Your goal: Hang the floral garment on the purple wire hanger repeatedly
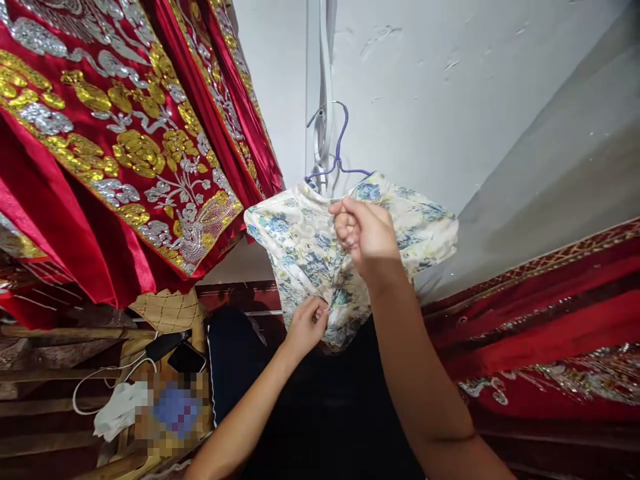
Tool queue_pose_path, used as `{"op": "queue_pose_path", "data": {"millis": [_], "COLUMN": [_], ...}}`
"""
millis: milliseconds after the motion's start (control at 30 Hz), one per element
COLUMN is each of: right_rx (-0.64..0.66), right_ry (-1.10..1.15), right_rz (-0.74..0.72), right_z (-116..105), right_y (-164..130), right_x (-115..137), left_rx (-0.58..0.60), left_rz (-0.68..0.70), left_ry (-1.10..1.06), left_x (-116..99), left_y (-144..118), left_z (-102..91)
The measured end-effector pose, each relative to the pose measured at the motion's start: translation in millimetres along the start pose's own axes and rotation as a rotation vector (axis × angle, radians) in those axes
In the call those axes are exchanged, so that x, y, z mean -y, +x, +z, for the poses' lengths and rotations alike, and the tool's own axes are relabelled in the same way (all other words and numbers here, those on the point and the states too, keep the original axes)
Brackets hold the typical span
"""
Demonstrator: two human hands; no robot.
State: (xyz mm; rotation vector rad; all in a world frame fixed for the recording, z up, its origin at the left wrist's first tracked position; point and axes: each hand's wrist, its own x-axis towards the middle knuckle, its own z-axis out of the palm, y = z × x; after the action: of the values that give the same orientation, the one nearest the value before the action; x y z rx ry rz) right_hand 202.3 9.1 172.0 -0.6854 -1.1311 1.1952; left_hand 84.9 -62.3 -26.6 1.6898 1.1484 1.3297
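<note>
Hung from a purple wire hanger point(339, 150) just above the right hand point(364, 233) clamped on its collar, left hand point(309, 325) pinched on the front below: a floral satin blouse point(305, 250), probably light, limp and slippery, best held at collar and seams.

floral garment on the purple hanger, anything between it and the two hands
Nothing visible does. The right hand already grips the floral garment near its collar below the purple hanger, and the left hand pinches its lower part.
</note>
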Motion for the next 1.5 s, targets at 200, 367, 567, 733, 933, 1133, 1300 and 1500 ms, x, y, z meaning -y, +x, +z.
{"op": "queue_pose_path", "data": {"millis": [200, 367, 567, 733, 933, 1133, 1300, 1500], "right_rx": [0.029, 0.029, -0.177, -0.032, 0.093, 0.035, 0.074, 0.097], "right_ry": [-0.109, -0.163, -0.259, -0.191, -0.19, -0.22, -0.26, -0.199], "right_rz": [-0.015, -0.082, -0.001, 0.034, -0.168, -0.206, -0.104, -0.199], "right_z": [-9.9, -23.2, -42.7, -37.4, -17.6, -17.8, -21.9, -22.0], "right_y": [-21.4, -7.4, 2.1, -16.8, -0.8, 3.4, 6.3, -0.9], "right_x": [-7.0, -7.1, -68.1, -64.4, -15.4, -5.8, -9.3, -21.1], "left_rx": [-0.227, -0.106, -0.369, -0.265, -0.129, -0.014, 0.047, -0.07], "left_rz": [0.343, 0.582, 0.67, 0.62, 0.616, 0.651, 0.639, 0.609], "left_ry": [-0.022, 0.292, 0.337, 0.311, 0.378, 0.479, 0.564, 0.518], "left_x": [-89.6, -148.6, -176.0, -180.2, -171.2, -173.1, -174.6, -166.6], "left_y": [88.5, 139.9, 143.7, 135.6, 130.2, 132.0, 127.9, 132.3], "left_z": [-50.6, -59.5, -74.2, -85.0, -72.3, -73.1, -71.3, -71.3]}}
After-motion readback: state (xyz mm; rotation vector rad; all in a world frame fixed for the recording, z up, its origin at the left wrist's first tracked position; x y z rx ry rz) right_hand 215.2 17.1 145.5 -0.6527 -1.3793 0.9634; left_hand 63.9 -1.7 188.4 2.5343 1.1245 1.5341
